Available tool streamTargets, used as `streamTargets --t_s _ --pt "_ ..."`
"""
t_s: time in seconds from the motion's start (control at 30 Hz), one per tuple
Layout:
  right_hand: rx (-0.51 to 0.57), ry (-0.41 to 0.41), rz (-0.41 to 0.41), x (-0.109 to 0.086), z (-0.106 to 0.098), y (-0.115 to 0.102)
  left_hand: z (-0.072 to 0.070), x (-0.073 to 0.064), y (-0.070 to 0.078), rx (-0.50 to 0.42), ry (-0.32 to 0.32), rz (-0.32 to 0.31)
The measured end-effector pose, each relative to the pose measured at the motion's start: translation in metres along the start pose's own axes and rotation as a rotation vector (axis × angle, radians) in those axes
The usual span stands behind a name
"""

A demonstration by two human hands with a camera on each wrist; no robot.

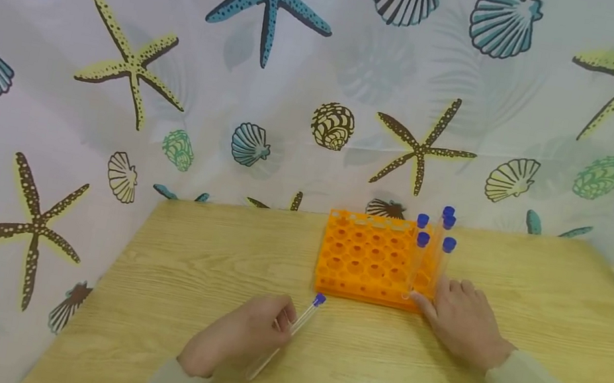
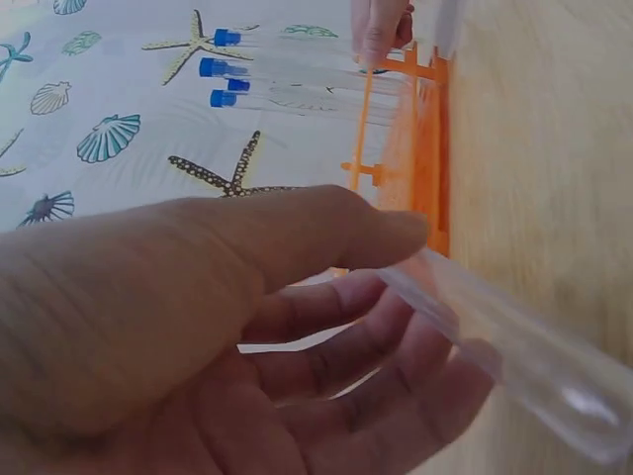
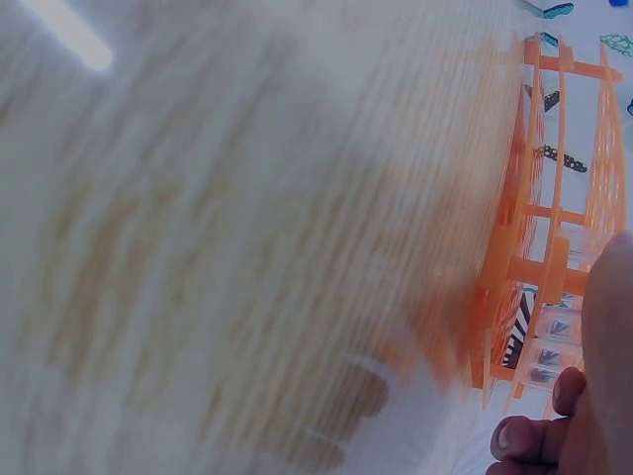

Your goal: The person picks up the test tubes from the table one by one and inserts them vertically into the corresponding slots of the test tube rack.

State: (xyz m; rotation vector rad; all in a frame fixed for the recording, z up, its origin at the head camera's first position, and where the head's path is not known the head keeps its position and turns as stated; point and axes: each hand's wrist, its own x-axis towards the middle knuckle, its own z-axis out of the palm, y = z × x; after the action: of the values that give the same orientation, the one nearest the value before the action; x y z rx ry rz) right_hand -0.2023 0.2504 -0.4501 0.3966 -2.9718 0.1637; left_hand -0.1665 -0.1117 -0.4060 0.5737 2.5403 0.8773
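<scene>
My left hand (image 1: 249, 330) pinches a clear test tube (image 1: 304, 317) with a blue cap between thumb and fingers. The tube slants, cap end up toward the rack, above the table. In the left wrist view the thumb presses on the tube (image 2: 554, 366) from above. My right hand (image 1: 464, 320) grips the right end of an orange test tube rack (image 1: 360, 288), thumb at its front corner. Several blue-capped test tubes (image 1: 445, 260) stand upright at the rack's right end. In the right wrist view, part of the right hand (image 3: 608, 366) lies against the rack.
The rack stands on a wood-grain table (image 1: 200, 255) near its back edge, with holes in rows to the left of the tubes. A white cloth (image 1: 300, 83) printed with starfish and shells hangs behind and at the sides.
</scene>
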Motion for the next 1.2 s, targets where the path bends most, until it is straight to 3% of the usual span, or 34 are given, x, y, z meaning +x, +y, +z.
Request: streamTargets --t_s 0.13,0.37,0.73,0.97,1.2 --pt "0.008 -0.011 0.001 0.001 -0.002 -0.001 -0.003 0.009 0.01 -0.038 0.051 0.058" --pt "-0.005 -0.015 0.003 0.001 -0.004 -0.002 -0.009 0.029 0.031 -0.067 0.208 0.153" --pt "0.003 -0.013 -0.003 0.001 -0.002 0.0 -0.015 0.062 0.064 -0.174 0.391 0.208" --pt "0.008 -0.011 0.003 0.002 -0.004 0.001 -0.02 0.081 0.083 -0.138 0.432 0.262" --pt "0.006 -0.032 0.008 0.001 -0.003 -0.001 -0.017 0.101 0.092 -0.143 0.475 0.313"
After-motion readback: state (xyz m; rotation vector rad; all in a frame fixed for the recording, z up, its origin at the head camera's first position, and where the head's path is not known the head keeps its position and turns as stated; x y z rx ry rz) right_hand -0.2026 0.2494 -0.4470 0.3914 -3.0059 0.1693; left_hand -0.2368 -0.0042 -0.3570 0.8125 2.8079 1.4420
